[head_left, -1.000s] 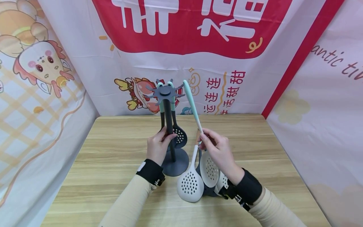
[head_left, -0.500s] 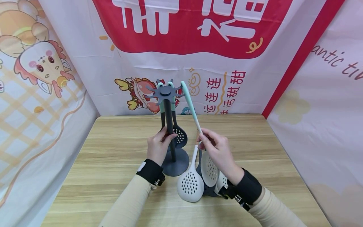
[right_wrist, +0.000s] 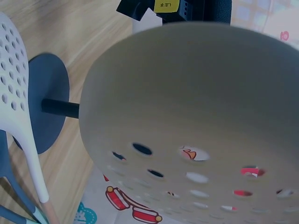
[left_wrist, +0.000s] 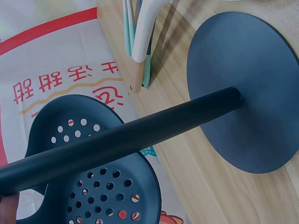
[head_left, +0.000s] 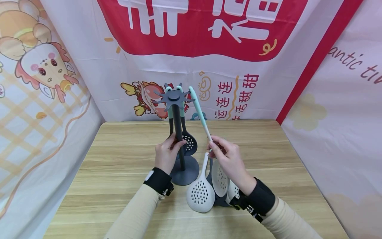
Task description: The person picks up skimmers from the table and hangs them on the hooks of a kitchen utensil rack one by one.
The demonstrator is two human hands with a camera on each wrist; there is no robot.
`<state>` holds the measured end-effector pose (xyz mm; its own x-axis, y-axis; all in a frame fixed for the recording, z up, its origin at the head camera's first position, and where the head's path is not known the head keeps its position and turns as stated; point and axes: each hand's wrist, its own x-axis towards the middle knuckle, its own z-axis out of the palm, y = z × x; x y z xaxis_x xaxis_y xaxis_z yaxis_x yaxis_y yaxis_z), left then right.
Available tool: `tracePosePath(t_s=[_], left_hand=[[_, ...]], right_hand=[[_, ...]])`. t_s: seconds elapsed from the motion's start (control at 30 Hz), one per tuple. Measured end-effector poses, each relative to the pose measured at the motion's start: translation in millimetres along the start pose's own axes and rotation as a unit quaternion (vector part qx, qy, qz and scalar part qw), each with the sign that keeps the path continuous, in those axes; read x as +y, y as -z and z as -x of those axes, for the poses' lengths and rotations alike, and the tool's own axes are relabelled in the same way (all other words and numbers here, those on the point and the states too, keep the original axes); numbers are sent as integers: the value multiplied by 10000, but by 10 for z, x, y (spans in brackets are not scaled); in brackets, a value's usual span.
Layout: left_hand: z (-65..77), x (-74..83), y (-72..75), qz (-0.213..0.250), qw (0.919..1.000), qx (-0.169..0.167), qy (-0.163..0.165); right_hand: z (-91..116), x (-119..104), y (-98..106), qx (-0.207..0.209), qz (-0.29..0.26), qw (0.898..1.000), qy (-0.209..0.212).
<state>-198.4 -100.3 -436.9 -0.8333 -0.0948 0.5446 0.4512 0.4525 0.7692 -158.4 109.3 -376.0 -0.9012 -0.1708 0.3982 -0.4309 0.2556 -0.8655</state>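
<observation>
My left hand (head_left: 167, 152) grips the post of a dark utensil stand (head_left: 176, 122), which stands upright on a round base (left_wrist: 247, 93). My right hand (head_left: 228, 157) pinches a white skimmer with a mint handle (head_left: 198, 108). Its handle leans left, with the tip at a right-hand prong of the rack; whether it is hooked on I cannot tell. The perforated bowl (right_wrist: 187, 88) hangs below my right hand and fills much of the right wrist view. Two dark utensils with mint handles hang from the rear prongs, one a dark skimmer (head_left: 190, 145).
A white slotted turner (head_left: 200, 196) lies on the wooden table (head_left: 119, 159), right of the stand's base. Dark and white utensils lie beside it, partly hidden by the held skimmer and my right hand. A printed cloth (head_left: 143, 63) hangs behind the table.
The tip of the white skimmer's handle has moved left and slightly down, up to the rack's prong. My right hand has shifted slightly left; my left hand stays on the post.
</observation>
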Motion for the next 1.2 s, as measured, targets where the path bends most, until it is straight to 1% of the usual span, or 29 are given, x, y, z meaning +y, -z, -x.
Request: tracePosePath(t_s=[0.17,0.3,0.47,0.73,1.0,1.2], left_hand=[[1,3,-2,-9,10000,-28,-23],[2,2,3,-30,10000,23,-63],[5,0,-6,-24,9999,9,-99],[-1,-2,-5,-96,9999,36,-126],[-2,5,-5,-132,9999,30,-72],[2,0,-4,-162,9998,23,-134]], right_hand=[[5,-5,-7,-38,-16,10000,-82],[5,-13,-16,-83,-1,9999,-96],[6,-17,-17,-65,15,9999,-129],[1,-35,-44,-128,61,9999,59],[-18,-24,-69,-175,112,9998,71],[-24,23,-90,-244,210,9994,137]])
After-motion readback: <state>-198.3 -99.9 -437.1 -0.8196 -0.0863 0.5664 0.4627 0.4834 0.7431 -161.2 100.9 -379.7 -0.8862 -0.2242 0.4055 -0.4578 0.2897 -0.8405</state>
